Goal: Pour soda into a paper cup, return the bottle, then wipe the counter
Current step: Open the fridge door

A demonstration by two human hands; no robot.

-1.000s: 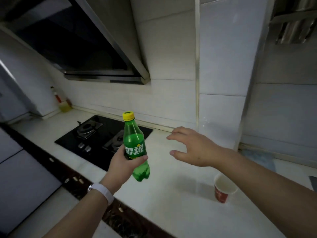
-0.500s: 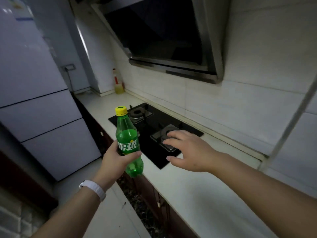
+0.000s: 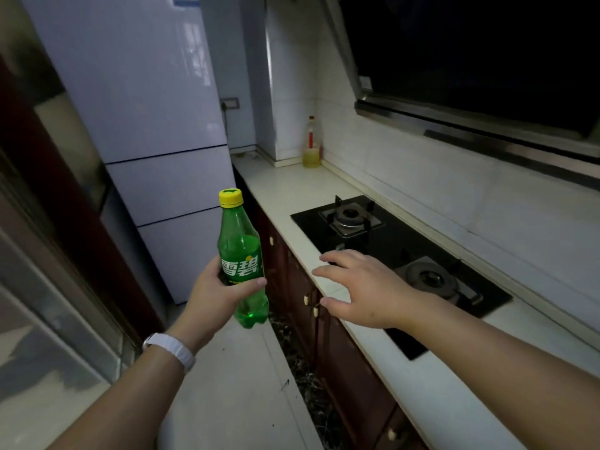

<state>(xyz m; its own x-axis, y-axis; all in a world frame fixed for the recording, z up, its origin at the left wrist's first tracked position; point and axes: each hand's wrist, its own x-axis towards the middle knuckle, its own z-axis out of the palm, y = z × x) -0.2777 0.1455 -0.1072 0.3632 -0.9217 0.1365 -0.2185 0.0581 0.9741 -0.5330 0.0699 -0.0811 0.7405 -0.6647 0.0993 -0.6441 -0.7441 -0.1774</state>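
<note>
A: What had moved since the earlier frame?

B: The view had swung further left. The refrigerator [image 3: 156,131] filled much more of the picture than half a second before, and the stove [image 3: 389,254] had slid to the right. A second ago a paper cup stood on the counter; it was out of sight here.

A: And the soda bottle?

B: The soda bottle [image 3: 242,258] was upright in the air, out over the floor [image 3: 240,384] just beside the counter [image 3: 292,190] edge, in front of the dark cabinet doors [image 3: 302,297]. Its yellow cap [image 3: 231,197] was on, and green soda filled it to about the top of the label.

A: Who had it?

B: The left hand [image 3: 217,297] gripped it around the label, thumb curled across the front and fingers behind. A white band [image 3: 172,350] sat on that wrist.

A: The other hand?

B: The right hand [image 3: 367,290] held nothing. It hung palm down with fingers spread and relaxed over the counter's front edge, at the near corner of the stove. I could not tell whether it touched the surface.

A: Anything else there?

B: A bottle of yellow liquid [image 3: 312,144] stood at the far end of the counter by the wall, and the range hood [image 3: 470,76] hung above the burners.
</note>
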